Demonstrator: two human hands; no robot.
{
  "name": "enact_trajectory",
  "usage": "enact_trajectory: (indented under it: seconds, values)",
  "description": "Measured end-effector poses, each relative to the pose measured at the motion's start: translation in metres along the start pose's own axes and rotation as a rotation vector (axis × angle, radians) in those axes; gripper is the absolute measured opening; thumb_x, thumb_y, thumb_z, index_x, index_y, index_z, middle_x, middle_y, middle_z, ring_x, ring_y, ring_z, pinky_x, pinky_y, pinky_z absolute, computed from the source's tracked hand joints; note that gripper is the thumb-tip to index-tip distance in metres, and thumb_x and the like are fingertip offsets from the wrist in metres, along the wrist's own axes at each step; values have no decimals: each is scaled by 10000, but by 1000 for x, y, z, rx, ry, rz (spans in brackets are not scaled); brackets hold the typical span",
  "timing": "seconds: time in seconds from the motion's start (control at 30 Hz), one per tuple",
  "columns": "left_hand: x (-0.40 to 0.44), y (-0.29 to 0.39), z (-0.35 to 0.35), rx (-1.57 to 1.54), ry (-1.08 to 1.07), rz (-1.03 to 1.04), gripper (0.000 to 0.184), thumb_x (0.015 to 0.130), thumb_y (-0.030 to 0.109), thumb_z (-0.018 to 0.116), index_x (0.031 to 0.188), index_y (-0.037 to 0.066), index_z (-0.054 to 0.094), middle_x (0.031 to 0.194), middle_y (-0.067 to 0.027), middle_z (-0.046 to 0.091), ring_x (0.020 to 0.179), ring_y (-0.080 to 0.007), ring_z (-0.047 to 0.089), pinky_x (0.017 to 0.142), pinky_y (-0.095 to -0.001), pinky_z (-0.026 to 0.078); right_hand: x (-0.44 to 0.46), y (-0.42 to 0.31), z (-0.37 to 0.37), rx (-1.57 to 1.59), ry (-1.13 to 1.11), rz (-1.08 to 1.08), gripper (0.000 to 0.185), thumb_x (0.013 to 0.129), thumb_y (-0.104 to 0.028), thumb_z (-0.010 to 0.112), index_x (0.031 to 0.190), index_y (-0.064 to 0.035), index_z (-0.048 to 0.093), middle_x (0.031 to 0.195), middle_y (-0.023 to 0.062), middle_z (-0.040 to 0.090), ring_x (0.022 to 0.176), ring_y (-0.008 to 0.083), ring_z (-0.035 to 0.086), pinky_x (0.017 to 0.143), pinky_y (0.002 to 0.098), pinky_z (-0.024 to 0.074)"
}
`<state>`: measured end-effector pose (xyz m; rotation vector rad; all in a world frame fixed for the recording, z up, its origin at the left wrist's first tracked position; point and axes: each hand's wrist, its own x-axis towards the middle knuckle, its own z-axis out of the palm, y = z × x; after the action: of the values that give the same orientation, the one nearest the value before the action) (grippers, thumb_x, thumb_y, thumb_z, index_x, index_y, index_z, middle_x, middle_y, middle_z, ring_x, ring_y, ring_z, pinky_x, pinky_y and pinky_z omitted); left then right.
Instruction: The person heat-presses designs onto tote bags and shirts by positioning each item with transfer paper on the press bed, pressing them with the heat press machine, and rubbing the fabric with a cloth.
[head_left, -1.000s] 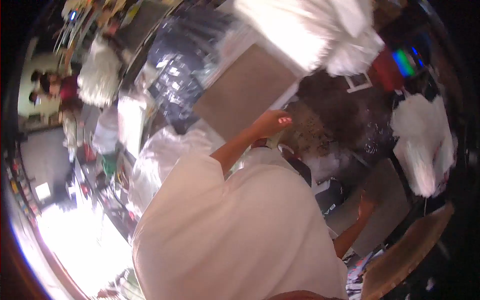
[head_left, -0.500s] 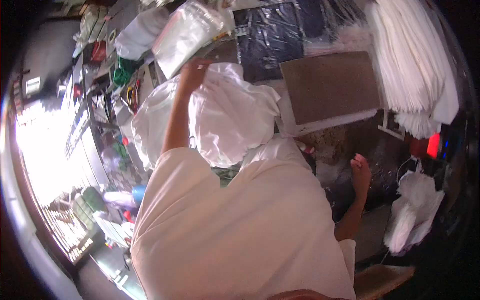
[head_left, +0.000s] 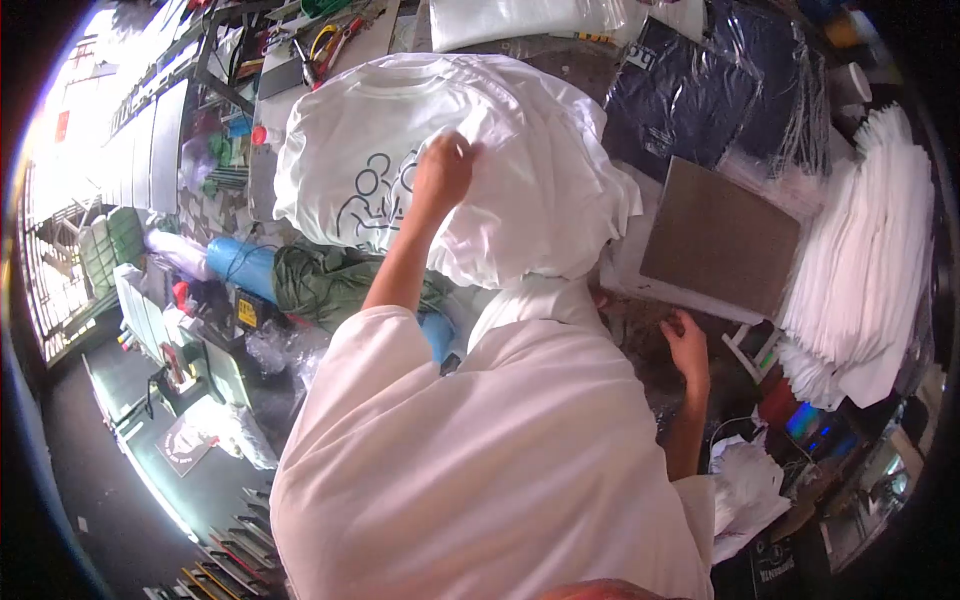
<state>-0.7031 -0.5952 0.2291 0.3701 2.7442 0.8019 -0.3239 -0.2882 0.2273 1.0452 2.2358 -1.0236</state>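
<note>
A white T-shirt [head_left: 540,185] with a black line drawing of figures on it lies spread and rumpled in front of me. My left hand [head_left: 445,172] is over its middle, beside the print, with fingers curled in at a fold of the cloth; the fingertips are partly hidden. Low on the right, my right hand [head_left: 686,345] hangs near the table edge, its fingers apart and nothing in them. Just above that hand is a flat grey-brown board [head_left: 722,238].
Dark garments in clear plastic [head_left: 685,95] lie at the back right. A thick stack of white sheets [head_left: 860,260] stands at far right. Scissors and pliers [head_left: 318,55] are at the back left. A blue roll [head_left: 240,265] and green cloth [head_left: 325,285] sit lower left.
My view has turned, so the scene sits differently. My left hand has moved from the shirt's far edge toward its middle. The black print now shows on the shirt's left part.
</note>
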Motion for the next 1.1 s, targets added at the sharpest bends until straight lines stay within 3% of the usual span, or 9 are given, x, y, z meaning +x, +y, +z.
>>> enact_trajectory:
  seconds: [0.23,0.4,0.53,0.63,0.67,0.8,0.93,1.0,1.1]
  values:
    - [80,-11,11,250,70,552,279,707,69,701,973,141,662,1152,-70,553,1135,-334,458,936,-411,417,12,20,-14,73,102,-25,385,884,-246,641,1189,-20,579,1042,170,670,935,278,656,823,361,500]
    - [93,-26,-16,119,28,710,178,672,91,721,819,86,619,953,-91,617,1028,-312,538,914,-422,427,-12,48,-4,181,146,54,393,883,-257,640,1188,-17,578,1049,169,670,941,285,660,816,370,508]
    - [58,-26,-73,427,-508,440,245,797,223,656,781,-20,631,712,-196,603,665,-320,606,650,-435,461,-43,85,17,253,140,86,409,867,-251,647,1198,-21,575,1047,170,671,955,295,660,816,375,511]
    - [-18,70,-126,284,-928,280,218,786,201,690,862,-3,709,710,-178,651,621,-137,609,626,-336,487,-68,93,24,244,167,102,426,832,-233,670,1201,-38,582,1050,150,676,955,286,660,829,366,508]
    - [-48,104,-134,162,-985,225,183,710,131,695,837,2,717,721,-171,656,645,-273,651,636,-341,513,-77,87,22,421,193,46,432,819,-228,680,1200,-45,586,1071,143,672,959,278,658,839,361,506]
    - [-99,267,-106,-108,-1604,1236,145,612,85,701,732,4,706,616,-128,608,536,-206,610,487,-298,447,-139,-2,-37,734,219,-533,455,813,-200,735,1227,-89,582,1254,95,584,1077,258,603,890,374,511]
    - [-185,357,-39,-578,-987,1508,174,630,3,662,796,-32,702,748,-106,687,582,-163,627,546,-256,457,-218,-47,-69,615,671,-898,532,825,-316,716,1234,-31,530,1256,157,512,1157,275,520,962,399,442]
    - [-258,420,-22,-468,-1234,1152,147,678,-23,660,822,-48,684,751,-114,684,674,-156,648,619,-243,474,-244,-23,-71,536,633,-734,500,817,-308,725,1189,-51,510,1124,149,534,1079,288,528,901,406,448]
    - [-318,465,16,-339,-1492,1299,129,719,-31,659,844,-59,655,765,-110,675,737,-146,642,678,-257,479,-311,25,-70,645,1157,-520,346,833,-248,701,1068,-55,535,974,131,531,963,308,545,838,406,454]
